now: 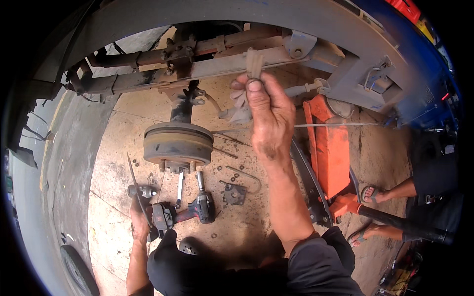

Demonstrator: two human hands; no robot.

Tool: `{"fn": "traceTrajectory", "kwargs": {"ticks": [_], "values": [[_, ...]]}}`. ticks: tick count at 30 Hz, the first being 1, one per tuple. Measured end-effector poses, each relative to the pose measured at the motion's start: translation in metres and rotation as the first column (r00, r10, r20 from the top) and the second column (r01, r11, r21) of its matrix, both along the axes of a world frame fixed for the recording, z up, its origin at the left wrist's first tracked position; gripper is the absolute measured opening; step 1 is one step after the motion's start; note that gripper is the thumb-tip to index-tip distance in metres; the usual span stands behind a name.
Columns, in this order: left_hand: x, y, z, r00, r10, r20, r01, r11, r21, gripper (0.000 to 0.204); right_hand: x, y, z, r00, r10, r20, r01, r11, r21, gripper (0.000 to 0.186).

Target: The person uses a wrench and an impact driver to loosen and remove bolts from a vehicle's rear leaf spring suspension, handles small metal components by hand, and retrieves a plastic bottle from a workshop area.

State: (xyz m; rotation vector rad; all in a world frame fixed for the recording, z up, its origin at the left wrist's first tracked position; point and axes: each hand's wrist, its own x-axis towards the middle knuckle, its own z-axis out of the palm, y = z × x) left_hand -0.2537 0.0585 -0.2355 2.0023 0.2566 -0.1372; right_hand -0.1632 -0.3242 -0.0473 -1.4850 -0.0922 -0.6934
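Observation:
My right hand [269, 111] is raised in front of the steel frame, pinching a dirty tan-grey cloth bundle [254, 64] between thumb and fingers. The bundle's upper end is ribbed, and its lower folds hang left of my fingers. Low at the left, my left hand [140, 220] grips a long, thin dark piece [135, 177], seen edge-on with its tip upward. Beside those fingers is a grey metal tool [144, 191], partly covered. A rusty brake drum [177, 145] sits on the axle between my hands. Below it are a cordless impact wrench [200, 207] and a silver spanner [180, 187].
An orange floor jack [330, 153] stands right of my forearm, its black handle [405, 224] reaching right. Another person's sandalled feet [373, 194] are there. A metal bracket [233, 194], several nuts and rods lie on the floor. Leaf springs [197, 69] cross above; a tyre [78, 269] lies lower left.

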Motion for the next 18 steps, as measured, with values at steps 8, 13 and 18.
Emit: {"fn": "traceTrajectory", "kwargs": {"ticks": [8, 13, 18], "values": [[-0.042, 0.029, -0.061, 0.979, 0.038, -0.202, -0.053, 0.996, -0.071, 0.048, 0.005, -0.013, 0.090, 0.894, 0.146, 0.423, -0.066, 0.978, -0.198, 0.038], [-0.049, 0.020, -0.053, 0.969, -0.028, -0.244, -0.025, 0.977, -0.211, 0.046, 0.017, -0.031, 0.132, 0.851, 0.295, 0.435, -0.319, 0.947, -0.018, 0.031], [-0.063, 0.019, -0.095, 0.959, -0.116, -0.259, 0.159, 0.976, 0.150, 0.052, -0.046, -0.171, 0.177, 0.749, 0.460, 0.476, -0.417, 0.886, -0.201, 0.029]]}}
